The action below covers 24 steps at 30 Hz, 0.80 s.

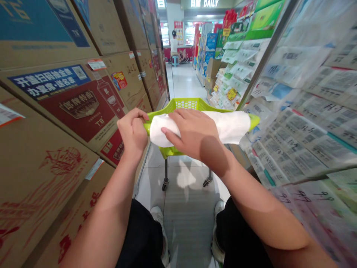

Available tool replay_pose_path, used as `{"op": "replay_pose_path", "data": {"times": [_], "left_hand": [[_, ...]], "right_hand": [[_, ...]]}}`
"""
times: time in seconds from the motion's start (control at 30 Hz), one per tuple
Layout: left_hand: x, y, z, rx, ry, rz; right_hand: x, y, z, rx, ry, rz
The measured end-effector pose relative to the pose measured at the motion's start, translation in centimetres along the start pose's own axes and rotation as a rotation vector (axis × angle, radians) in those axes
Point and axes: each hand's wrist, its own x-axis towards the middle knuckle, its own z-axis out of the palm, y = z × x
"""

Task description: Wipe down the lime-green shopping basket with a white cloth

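A lime-green shopping cart stands in the aisle in front of me. A white cloth is wrapped over its handle bar. My left hand is closed around the left end of the handle, at the cloth's edge. My right hand lies on top of the cloth near its left part, fingers stretched out and pressed flat on it. My legs and white shoes show below.
Stacked cardboard cartons wall the left side. Shelves of packaged goods line the right. The tiled aisle runs ahead to a person standing far off by a stool. The cart's wheels rest on the floor.
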Motion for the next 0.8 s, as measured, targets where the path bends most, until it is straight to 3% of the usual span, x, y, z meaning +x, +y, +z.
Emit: {"op": "replay_pose_path", "data": {"times": [0.17, 0.23, 0.3, 0.4, 0.5, 0.57, 0.63, 0.7, 0.8], "left_hand": [[0.6, -1.3, -0.8, -0.033, 0.035, -0.014], [1.0, -2.0, -1.1, -0.071, 0.040, -0.030], [1.6, -3.1, -1.5, -0.111, 0.042, -0.053], [2.6, -5.4, -2.2, -0.090, 0.088, -0.085], [2.4, -6.9, -3.2, 0.061, 0.242, -0.109], [1.6, -6.1, -3.6, 0.134, 0.268, -0.092], [0.6, -3.6, -3.5, 0.120, 0.252, -0.060], [-0.4, -0.3, -2.9, 0.083, 0.139, -0.028], [-1.4, 3.7, -1.3, 0.088, -0.114, 0.026]], "right_hand": [[-0.4, 5.2, -3.2, -0.046, -0.276, 0.351], [-0.9, 6.4, -4.1, -0.076, -0.377, 0.412], [-1.5, 6.4, -4.3, -0.122, -0.397, 0.393], [-2.3, 4.4, -3.6, -0.174, -0.303, 0.275], [-2.9, 2.4, -2.7, -0.106, -0.164, 0.103], [-3.2, 2.1, -2.4, -0.022, -0.059, -0.007], [-3.4, 2.7, -2.4, 0.041, 0.060, -0.067], [-3.6, 3.7, -2.2, 0.077, 0.147, -0.051], [-3.7, 5.0, -1.2, 0.108, 0.148, 0.012]]}}
